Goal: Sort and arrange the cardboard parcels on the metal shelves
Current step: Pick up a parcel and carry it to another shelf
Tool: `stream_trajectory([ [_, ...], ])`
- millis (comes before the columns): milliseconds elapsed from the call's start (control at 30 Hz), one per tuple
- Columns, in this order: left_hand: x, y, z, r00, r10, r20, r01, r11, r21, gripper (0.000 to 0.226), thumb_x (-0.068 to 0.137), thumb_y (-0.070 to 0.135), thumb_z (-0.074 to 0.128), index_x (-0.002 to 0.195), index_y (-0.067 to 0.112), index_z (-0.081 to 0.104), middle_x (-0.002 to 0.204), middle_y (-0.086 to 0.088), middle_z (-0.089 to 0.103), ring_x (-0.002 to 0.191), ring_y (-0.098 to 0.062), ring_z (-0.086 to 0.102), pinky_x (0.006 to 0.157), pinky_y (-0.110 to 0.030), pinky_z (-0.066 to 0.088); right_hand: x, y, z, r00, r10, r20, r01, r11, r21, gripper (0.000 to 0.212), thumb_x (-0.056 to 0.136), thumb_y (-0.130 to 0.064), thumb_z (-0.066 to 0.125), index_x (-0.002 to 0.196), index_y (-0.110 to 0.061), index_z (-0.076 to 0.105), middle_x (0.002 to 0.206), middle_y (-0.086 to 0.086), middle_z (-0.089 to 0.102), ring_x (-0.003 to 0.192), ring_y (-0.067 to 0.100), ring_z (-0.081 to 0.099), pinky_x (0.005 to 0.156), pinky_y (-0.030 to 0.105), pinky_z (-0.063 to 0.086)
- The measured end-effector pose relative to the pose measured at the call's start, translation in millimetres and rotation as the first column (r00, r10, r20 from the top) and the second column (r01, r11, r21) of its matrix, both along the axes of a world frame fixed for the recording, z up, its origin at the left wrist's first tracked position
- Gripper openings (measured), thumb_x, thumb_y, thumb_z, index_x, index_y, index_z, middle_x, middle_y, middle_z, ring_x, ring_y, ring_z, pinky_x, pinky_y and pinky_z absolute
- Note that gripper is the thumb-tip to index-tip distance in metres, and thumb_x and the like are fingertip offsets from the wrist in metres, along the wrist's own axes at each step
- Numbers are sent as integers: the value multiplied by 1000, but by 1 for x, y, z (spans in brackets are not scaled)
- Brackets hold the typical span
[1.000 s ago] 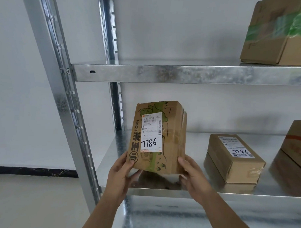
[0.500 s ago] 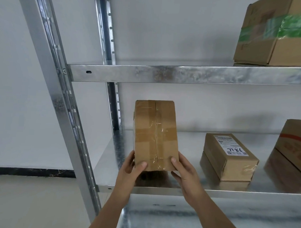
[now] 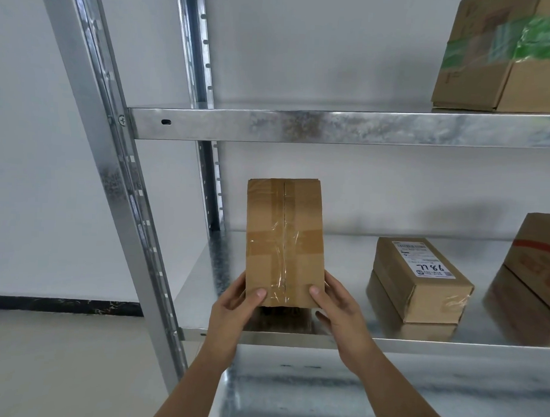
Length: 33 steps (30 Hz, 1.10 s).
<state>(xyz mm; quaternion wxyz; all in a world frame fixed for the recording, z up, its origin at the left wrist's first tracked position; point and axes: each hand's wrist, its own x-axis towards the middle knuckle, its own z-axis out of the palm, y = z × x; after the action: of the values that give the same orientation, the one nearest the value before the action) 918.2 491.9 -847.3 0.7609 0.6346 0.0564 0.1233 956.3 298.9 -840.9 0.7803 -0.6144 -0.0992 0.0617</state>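
A galvanised metal shelving unit (image 3: 332,129) is seen against a pale wall, with a slotted upright post (image 3: 112,187) at the left. On the middle shelf (image 3: 418,344), to the right of centre, a small labelled parcel (image 3: 421,279) lies flat with its handwritten number upside down to the viewer. Further right, a larger parcel with red print (image 3: 537,261) is cut off by the frame edge. On the upper shelf, far right, a parcel bound with green tape (image 3: 503,57) is set. The stretch of shelf left of the labelled parcel is occupied only by the held box and its dark reflection.

A tall cardboard parcel (image 3: 285,243) is held upright over the near left part of the middle shelf, its long axis vertical and its taped seam face turned toward the viewer. Whether its base touches the shelf cannot be told. Its lower corners are gripped from both sides: the left hand (image 3: 233,306) has its thumb laid on the front face, and the right hand (image 3: 336,304) is curled round the right edge likewise.

Compared with a second ago, the parcel has been turned: the printed face with the white label and number is no longer shown, and the plain taped side is presented instead.
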Motion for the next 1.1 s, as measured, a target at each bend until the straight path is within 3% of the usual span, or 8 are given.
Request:
stream_trajectory([
  [267, 2, -1, -3, 1000, 6, 6, -6, 1000, -7, 48, 77, 30, 77, 122, 40, 63, 117, 12, 76, 113, -9, 70, 103, -35, 51, 2, 1, -1, 999, -31, -17, 31, 999, -15, 35, 93, -26, 68, 123, -41, 61, 119, -22, 71, 105, -5, 67, 73, 15, 54],
  [467, 3, 4, -5, 1000, 5, 7, -4, 998, -68, 44, 88, 20, 69, 132, 25, 63, 119, 5, 75, 113, -14, 71, 101, -35, 51, 11, 4, -5, 990, -79, -113, 70, 994, -83, 27, 107, -45, 39, 114, -42, 65, 122, -15, 68, 114, 2, 61, 88, 29, 51],
  [567, 4, 8, -5, 1000, 12, -7, -13, 991, -131, 48, 85, 25, 68, 132, 16, 63, 120, -1, 75, 114, -20, 70, 100, -38, 52, 15, 3, -5, 988, -145, -42, 136, 976, -171, 16, 102, -37, 56, 116, -38, 64, 122, -9, 68, 116, 11, 63, 87, 27, 51],
  [700, 12, 14, -13, 998, 27, -58, -41, 967, -253, 29, 100, 24, 55, 126, 15, 63, 126, -7, 71, 120, -26, 67, 96, -42, 55, 20, 0, -1, 995, -60, -77, 45, 982, -183, 95, 71, -53, 76, 152, -32, 32, 139, -14, 44, 134, 13, 46, 108, 37, 43],
  [800, 14, 13, -14, 997, -31, -72, 9, 957, -291, 48, 91, 36, 60, 135, 16, 58, 132, -10, 68, 122, -28, 66, 98, -46, 56, 25, -5, 3, 997, 22, -70, -33, 986, -161, 89, 60, -59, 83, 136, -30, 45, 138, -7, 59, 124, 13, 58, 105, 35, 49],
  [933, 16, 15, -10, 999, 21, -30, -27, 978, -207, 45, 95, 32, 61, 139, 21, 58, 127, -1, 71, 118, -24, 68, 101, -48, 55, 29, -15, 0, 996, -16, -88, 6, 994, -114, 110, 44, -56, 96, 137, -26, 47, 130, 1, 64, 119, 20, 65, 105, 45, 53],
  [1033, 18, 17, -15, 987, 154, -40, -156, 985, -68, 45, 99, 23, 64, 143, 27, 58, 123, 11, 70, 114, -19, 68, 96, -44, 56, 30, -19, -1, 996, -55, -72, 51, 997, -59, 95, 57, -36, 92, 138, -26, 42, 129, 4, 65, 117, 23, 66, 103, 48, 54],
  [1100, 19, 15, -19, 979, 196, -51, -193, 979, 63, 34, 100, 23, 63, 131, 37, 68, 115, 17, 72, 109, -18, 67, 93, -47, 57, 30, -18, -2, 997, -65, -46, 62, 996, -57, 82, 67, -27, 90, 135, -27, 43, 125, 3, 69, 113, 22, 69, 97, 43, 58],
])
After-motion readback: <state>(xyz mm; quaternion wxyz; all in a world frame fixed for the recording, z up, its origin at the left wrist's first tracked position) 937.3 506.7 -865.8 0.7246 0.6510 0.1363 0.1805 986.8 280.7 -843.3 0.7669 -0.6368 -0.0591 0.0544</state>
